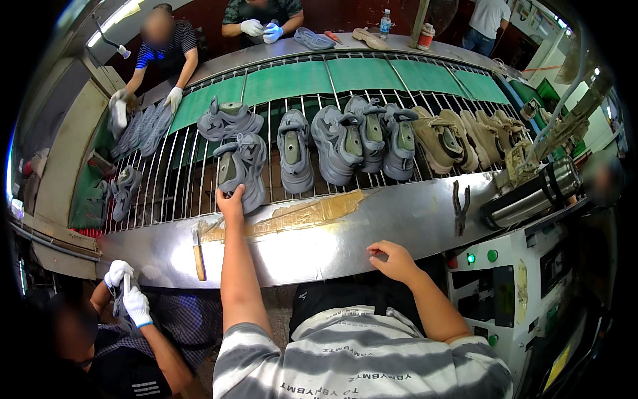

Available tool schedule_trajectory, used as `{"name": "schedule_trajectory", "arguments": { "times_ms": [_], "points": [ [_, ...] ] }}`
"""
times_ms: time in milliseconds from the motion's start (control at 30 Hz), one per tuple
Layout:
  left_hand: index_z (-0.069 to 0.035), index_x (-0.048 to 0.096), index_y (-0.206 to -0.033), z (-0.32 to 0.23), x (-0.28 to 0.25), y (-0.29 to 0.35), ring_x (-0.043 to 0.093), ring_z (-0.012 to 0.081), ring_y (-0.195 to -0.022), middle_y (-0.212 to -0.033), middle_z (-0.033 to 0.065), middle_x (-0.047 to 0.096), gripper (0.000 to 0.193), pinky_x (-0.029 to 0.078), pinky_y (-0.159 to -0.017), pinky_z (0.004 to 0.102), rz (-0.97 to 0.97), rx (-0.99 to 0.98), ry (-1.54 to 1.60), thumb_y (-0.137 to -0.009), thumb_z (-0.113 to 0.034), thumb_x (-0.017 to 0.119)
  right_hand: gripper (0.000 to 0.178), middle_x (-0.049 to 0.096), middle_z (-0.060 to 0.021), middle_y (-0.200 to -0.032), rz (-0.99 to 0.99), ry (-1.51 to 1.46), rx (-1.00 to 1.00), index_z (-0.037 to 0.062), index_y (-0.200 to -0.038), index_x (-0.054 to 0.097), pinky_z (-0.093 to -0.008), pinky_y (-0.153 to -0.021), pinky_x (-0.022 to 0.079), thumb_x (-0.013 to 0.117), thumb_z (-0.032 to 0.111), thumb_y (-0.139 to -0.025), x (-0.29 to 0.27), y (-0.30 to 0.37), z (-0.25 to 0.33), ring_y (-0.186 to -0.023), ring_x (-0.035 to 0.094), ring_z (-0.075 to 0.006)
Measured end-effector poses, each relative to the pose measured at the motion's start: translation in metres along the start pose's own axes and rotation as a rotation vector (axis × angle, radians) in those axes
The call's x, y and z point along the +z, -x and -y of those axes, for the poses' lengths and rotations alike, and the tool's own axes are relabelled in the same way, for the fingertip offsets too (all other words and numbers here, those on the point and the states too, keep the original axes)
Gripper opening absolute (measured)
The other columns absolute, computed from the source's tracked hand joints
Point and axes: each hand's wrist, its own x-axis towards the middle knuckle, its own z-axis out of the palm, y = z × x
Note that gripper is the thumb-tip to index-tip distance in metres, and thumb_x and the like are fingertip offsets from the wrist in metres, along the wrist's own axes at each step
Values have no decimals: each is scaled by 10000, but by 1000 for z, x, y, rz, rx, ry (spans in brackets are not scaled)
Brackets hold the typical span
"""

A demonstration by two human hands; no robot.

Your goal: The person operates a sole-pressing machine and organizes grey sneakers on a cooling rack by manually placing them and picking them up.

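Okay, so from my end of the feed: my left hand (231,201) is reaching out over the bench ledge (412,213) to a gray shoe (251,174) on the metal rods (183,176), the one at the near left of the gray bunch. Thumb and forefinger are spread a bit against its near end, but the rest of the fingers are tucked out of sight, so honestly I can't tell if it's gripping or just touching. The form (228,170) inside the shoe is only partly visible through the opening.

Right hand (393,259) is off by the ledge's near edge, fingers half curled and loosely open, nothing in it. Can't tell if it's touching the metal.

On the ledge there's a wooden-handled knife (199,258), a torn brown strip (299,216) and some dark pliers (460,207). The steel flask (531,193) is partly blocked by machinery at the right. The beige shoes (468,136) overlap so much I can't count them. Bottom left, a co-worker's gloves (136,302) cover most of a gray piece, no clue which part. Corners are just black.
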Motion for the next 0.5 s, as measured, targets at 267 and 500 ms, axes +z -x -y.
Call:
{"name": "schedule_trajectory", "arguments": {
  "times_ms": [267,500],
  "points": [
    [-4,467,-1193,28,53,-16,586,236,-1045,-1145,137,602,647,443,-926,343,205,43,-292,-664,-106,825,79,626,-50,-712,-314,311,-137,79,-812,662,-362,-631,472,660,108,-738,10,-60,-42,-700,598,-264],
    [-41,308,-1443,-16,31,-114,469,249,-1238,-1402,156,444,868,392,-984,325,138,-363,-6,-795,-468,695,61,558,-23,-609,-381,372,-109,106,-716,617,-368,-570,443,664,96,-679,22,-80,-54,-591,557,-249]
  ]
}}
